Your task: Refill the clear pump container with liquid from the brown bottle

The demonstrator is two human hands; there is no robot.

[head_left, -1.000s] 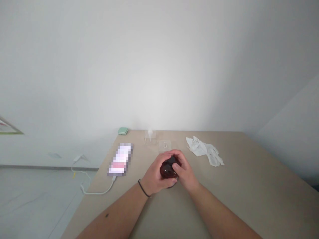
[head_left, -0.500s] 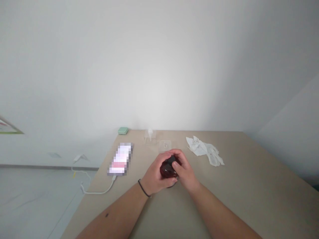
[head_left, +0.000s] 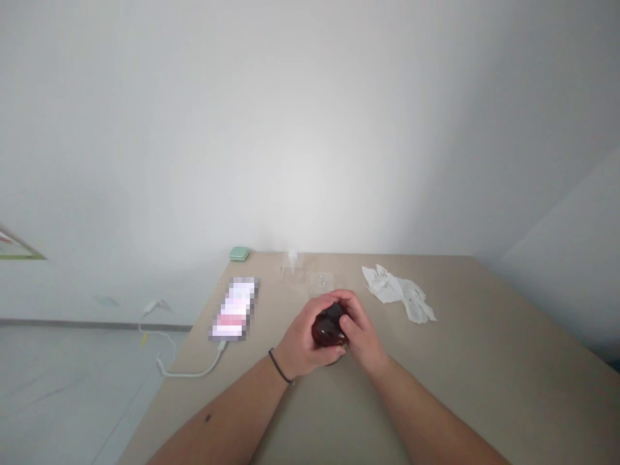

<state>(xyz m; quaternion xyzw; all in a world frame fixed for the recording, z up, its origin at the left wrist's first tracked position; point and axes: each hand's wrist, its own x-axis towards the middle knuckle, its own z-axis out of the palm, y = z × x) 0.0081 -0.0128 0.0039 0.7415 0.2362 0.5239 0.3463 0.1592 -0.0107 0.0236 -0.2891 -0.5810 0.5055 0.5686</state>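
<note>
Over the middle of the table, a glossy dark red-brown bottle [head_left: 325, 334] with a black top [head_left: 333, 312] is held between both hands. My left hand [head_left: 303, 336] is wrapped round its left side, with the thumb along the near side and the fingers on the far side. My right hand [head_left: 361, 332] is closed on the black top from the right, its thumb bent against the edge and the fingers curled over the back. Much of the bottle is hidden by the hands. Just beyond them lies a clear plastic piece [head_left: 321, 282].
A phone [head_left: 234, 309] with a blurred screen lies at left, joined to a white cable [head_left: 194, 374]. Near the back edge are a small green case [head_left: 239, 254] and a clear stand with a pale nozzle-like piece [head_left: 292, 261]. Crumpled white gloves [head_left: 400, 292] lie at right.
My right thumb has shifted slightly to the right over the black top, showing more of it. My left hand has stayed in place round the bottle.
</note>
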